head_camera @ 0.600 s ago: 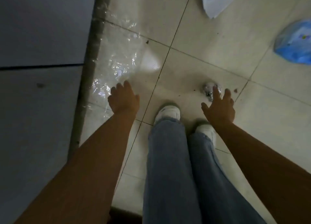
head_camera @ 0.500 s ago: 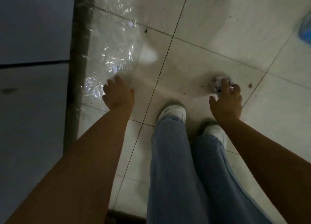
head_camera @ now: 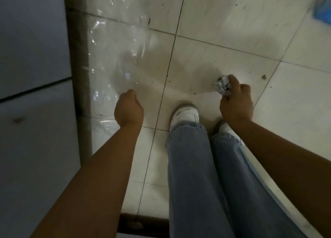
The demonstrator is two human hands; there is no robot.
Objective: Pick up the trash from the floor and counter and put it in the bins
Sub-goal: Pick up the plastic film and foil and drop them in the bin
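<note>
Head cam: right hand, spread over the foil ball 0.6 s ago, has now closed round it. Left hand, flat before, is curled at the plastic sheet w/ grip unclear. Both pieces at floor level, prob. ready to lift.

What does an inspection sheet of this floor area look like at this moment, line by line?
Surface: pale tiled floor with dark grout lines, small dark specks and a faint stain.
Job's things: crumpled foil ball; clear plastic sheet lying flat along the wall base.
Clutter: part of a blue bag at the upper right edge, blurred.
Grippers: right hand closed around the foil ball; left hand curled at the plastic sheet's edge, grip cannot be told.
Cables: nothing seen.
Surroundings: grey wall on the left; person's jeans and white shoes.
</note>
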